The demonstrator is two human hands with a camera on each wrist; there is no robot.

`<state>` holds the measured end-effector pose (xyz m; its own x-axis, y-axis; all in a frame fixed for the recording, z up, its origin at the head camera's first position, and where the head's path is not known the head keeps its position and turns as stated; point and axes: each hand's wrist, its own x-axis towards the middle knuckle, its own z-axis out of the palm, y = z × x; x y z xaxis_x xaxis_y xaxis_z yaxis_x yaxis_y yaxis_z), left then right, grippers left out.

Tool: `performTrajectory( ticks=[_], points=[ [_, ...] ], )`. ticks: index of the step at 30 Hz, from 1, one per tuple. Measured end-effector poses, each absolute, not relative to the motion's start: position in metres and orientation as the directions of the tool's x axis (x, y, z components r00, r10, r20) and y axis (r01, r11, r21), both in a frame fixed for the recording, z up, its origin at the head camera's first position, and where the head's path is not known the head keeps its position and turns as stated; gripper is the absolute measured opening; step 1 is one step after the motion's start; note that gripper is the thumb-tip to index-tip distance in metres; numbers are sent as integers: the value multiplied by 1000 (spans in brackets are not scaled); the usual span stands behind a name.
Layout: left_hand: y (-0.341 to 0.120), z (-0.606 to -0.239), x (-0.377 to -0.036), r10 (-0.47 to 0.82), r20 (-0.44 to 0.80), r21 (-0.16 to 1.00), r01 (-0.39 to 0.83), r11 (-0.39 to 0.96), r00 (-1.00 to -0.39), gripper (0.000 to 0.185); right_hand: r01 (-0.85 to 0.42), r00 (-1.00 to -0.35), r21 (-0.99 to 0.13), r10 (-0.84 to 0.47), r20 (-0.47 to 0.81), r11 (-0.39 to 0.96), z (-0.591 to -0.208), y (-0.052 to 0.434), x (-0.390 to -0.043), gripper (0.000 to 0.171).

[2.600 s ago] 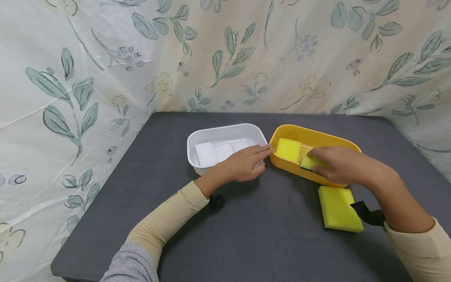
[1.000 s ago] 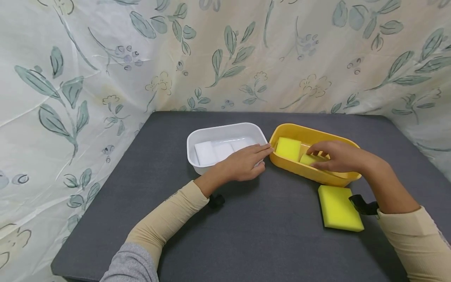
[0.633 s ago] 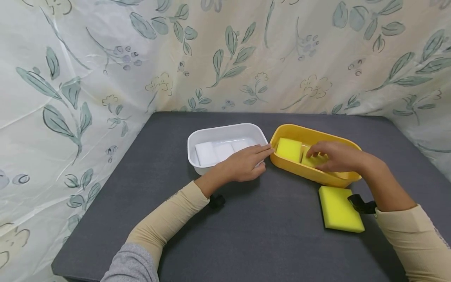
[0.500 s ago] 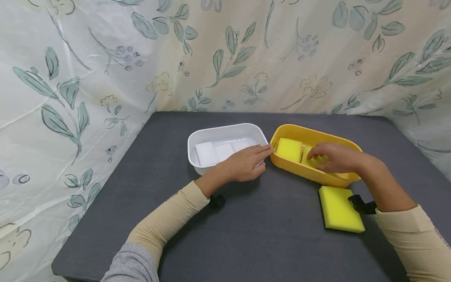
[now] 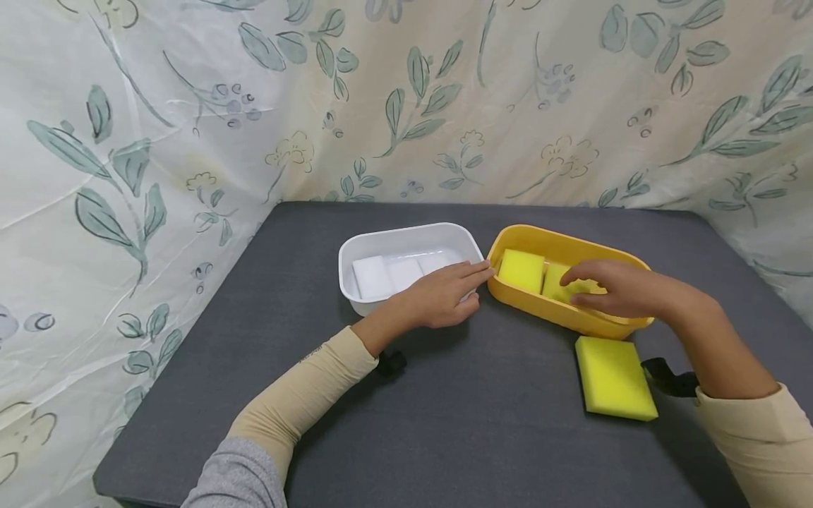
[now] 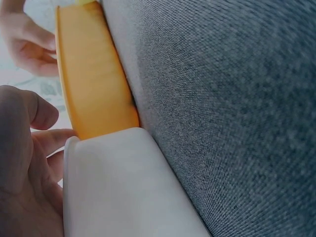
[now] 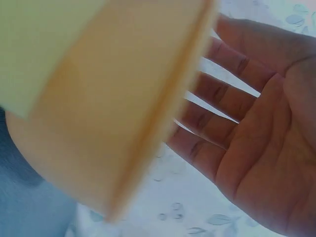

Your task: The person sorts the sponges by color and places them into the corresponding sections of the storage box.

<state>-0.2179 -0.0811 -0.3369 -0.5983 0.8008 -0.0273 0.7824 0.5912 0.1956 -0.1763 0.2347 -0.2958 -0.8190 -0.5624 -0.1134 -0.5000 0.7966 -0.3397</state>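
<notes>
The table (image 5: 444, 423) is dark grey. The tub (image 5: 406, 236) at 11 o'clock is white, with white sponges (image 5: 371, 276) inside. The tray (image 5: 559, 243) at 1 o'clock is orange-yellow and holds bright yellow sponges (image 5: 522, 270). Another yellow sponge (image 5: 612, 377) lies at 4 o'clock. The backdrop (image 5: 190, 106) is cream, printed with grey-green leaves and pale flowers. Sleeves (image 5: 305, 388) are beige.

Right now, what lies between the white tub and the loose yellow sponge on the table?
In the head view, the left hand and the near wall of the yellow tub lie between the white tub and the loose sponge.
</notes>
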Motion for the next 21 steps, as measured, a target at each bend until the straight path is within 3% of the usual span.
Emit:
performTrajectory(
  ticks=[10,21],
  points=[
    [-79,-337,-216,801,-28,198,782,591,-598,58,-556,-808,-230,-585,-77,799,-282,223,-129,34],
    [-79,-338,-217,802,-29,191,784,591,-597,58,-394,-795,-263,-470,-383,881,-293,219,-97,59]
  ],
)
